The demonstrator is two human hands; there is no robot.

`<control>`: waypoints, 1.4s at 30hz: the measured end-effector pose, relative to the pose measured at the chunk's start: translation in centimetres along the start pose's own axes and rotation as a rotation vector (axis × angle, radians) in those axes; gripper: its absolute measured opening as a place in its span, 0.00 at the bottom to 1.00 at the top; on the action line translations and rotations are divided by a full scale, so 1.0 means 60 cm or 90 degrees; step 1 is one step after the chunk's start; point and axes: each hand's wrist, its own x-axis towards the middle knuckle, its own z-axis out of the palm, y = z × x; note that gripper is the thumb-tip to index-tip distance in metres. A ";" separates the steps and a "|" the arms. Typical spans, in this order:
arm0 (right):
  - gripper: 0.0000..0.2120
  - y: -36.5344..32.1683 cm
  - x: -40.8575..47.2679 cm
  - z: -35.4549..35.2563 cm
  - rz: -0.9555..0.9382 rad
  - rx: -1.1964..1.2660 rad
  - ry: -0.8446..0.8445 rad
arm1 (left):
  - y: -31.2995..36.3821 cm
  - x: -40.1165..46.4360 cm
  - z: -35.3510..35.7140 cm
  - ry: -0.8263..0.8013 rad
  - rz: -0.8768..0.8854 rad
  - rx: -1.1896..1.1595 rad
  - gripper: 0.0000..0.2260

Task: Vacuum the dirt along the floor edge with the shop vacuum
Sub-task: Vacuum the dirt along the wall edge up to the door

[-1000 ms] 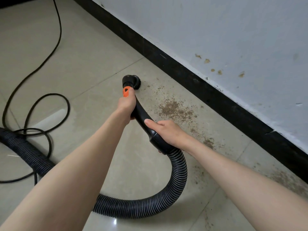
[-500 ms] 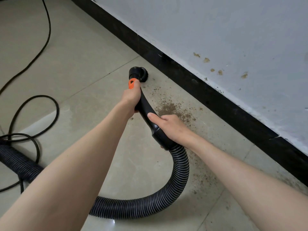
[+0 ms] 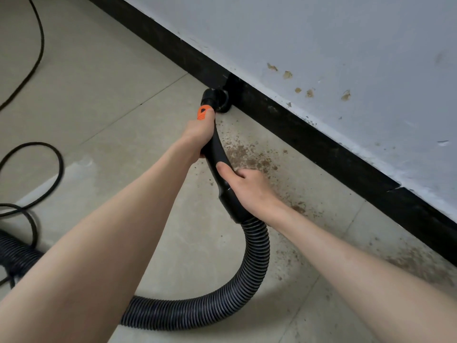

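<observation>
The black vacuum wand (image 3: 218, 154) with an orange tab runs up the middle of the head view. Its round nozzle (image 3: 217, 100) rests on the tile right against the black baseboard (image 3: 321, 144). My left hand (image 3: 200, 132) grips the wand just below the orange tab. My right hand (image 3: 247, 188) grips the lower cuff where the ribbed hose (image 3: 257, 263) starts. Brown dirt (image 3: 249, 157) lies scattered on the beige floor beside the wand, with more dirt (image 3: 420, 263) along the edge at lower right.
The hose loops behind my left arm toward the left edge (image 3: 14, 256). A black power cord (image 3: 49, 169) coils on the tiles at left. The pale wall (image 3: 321, 45) with small brown chips rises above the baseboard.
Both hands have pushed the wand forward and right, so the nozzle has travelled from the open tile up to the baseboard. The dirt patch now lies behind the nozzle.
</observation>
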 end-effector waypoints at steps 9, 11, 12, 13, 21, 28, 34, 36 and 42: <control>0.26 0.010 -0.058 0.002 0.014 0.007 0.033 | -0.009 -0.047 0.013 -0.036 0.009 0.025 0.21; 0.29 0.019 -0.068 0.004 0.020 0.026 0.031 | -0.014 -0.061 0.019 -0.047 0.018 0.037 0.21; 0.30 0.023 -0.073 0.005 0.023 0.036 0.028 | -0.016 -0.067 0.021 -0.053 0.022 0.041 0.22; 0.31 0.025 -0.077 0.006 0.024 0.046 0.027 | -0.018 -0.074 0.023 -0.056 0.027 0.043 0.21; 0.24 0.003 -0.097 0.017 -0.035 0.016 -0.003 | -0.034 -0.101 -0.029 0.016 0.036 -0.016 0.21; 0.24 -0.032 -0.132 0.057 -0.114 -0.105 -0.148 | -0.118 -0.139 -0.132 0.151 -0.027 -0.162 0.30; 0.26 -0.028 -0.171 0.078 -0.137 -0.147 -0.228 | -0.177 -0.197 -0.169 0.219 -0.079 -0.222 0.32; 0.26 -0.016 -0.181 0.079 -0.124 -0.145 -0.248 | -0.191 -0.213 -0.163 0.215 -0.097 -0.228 0.31; 0.26 0.014 -0.199 0.062 -0.109 -0.158 -0.270 | -0.212 -0.244 -0.132 0.191 -0.139 -0.248 0.30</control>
